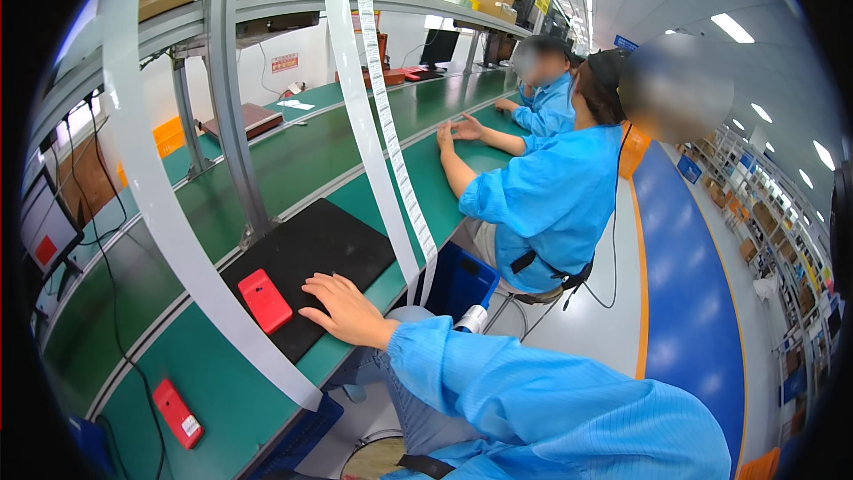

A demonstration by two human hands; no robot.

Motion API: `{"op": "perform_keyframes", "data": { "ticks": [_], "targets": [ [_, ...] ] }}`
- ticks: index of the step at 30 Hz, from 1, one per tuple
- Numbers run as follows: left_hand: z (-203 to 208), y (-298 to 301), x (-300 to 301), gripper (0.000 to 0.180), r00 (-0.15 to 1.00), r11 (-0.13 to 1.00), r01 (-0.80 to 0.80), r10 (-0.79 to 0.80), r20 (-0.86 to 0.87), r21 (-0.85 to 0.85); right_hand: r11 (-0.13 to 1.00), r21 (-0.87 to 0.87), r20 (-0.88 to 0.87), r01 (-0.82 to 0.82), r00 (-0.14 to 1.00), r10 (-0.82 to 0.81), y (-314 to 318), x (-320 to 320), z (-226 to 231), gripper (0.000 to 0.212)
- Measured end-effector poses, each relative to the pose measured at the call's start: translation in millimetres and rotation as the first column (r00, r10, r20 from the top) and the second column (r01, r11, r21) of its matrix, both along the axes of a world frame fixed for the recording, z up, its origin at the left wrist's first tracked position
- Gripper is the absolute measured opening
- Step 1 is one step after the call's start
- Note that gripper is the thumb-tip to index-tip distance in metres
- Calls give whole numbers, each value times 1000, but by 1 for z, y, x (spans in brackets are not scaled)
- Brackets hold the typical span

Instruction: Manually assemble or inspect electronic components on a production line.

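My right hand (348,311) lies palm down near the front edge of a black mat (324,236), its fingers stretched out and holding nothing. Just left of the fingertips, apart from them, a red handheld device (265,300) with rounded corners and a small dark patch near its upper end rests on the mat. A second red device (178,413), bearing a white label at its lower end, lies on the green bench (222,373) at the lower left. My left hand is outside the picture.
Long white strips (182,231) hang from above across the bench, one a printed label strip (382,98). A metal post (233,116) stands behind the mat. Blue bins (462,283) sit below the bench edge. Two people in blue (546,204) sit farther along; a monitor (46,227) is at left.
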State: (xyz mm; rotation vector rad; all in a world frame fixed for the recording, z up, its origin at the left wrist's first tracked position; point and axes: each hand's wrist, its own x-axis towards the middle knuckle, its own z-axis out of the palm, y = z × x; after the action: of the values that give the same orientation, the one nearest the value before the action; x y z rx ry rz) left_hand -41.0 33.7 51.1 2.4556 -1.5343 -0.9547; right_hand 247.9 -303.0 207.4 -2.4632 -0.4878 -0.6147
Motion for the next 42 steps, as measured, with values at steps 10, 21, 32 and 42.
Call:
{"op": "perform_keyframes", "data": {
  "ticks": [10, 21, 32, 42],
  "targets": [
    [-94, 37, -14, 56, 963, 995, -98, 85, -257, -37, 978, 193, 68, -83, 995, 71, -1, 2, 3, 32],
    [-15, 14, 38, 50, 995, 923, 87, -61, 81, -374, 953, 303, -35, -17, 999, 28, -6, 26, 1, 22],
    [-3, 15, 32, 87, 952, 954, 230, -180, 247, -193, 971, 241, 137, -2, 990, -32, -1, 11, 4, 31],
    [12, 8, 26, 105, 972, 971, 197, -175, 160, -138, 989, -47, 127, 141, 983, -134, -8, -4, -7, 44]
  ]
}}
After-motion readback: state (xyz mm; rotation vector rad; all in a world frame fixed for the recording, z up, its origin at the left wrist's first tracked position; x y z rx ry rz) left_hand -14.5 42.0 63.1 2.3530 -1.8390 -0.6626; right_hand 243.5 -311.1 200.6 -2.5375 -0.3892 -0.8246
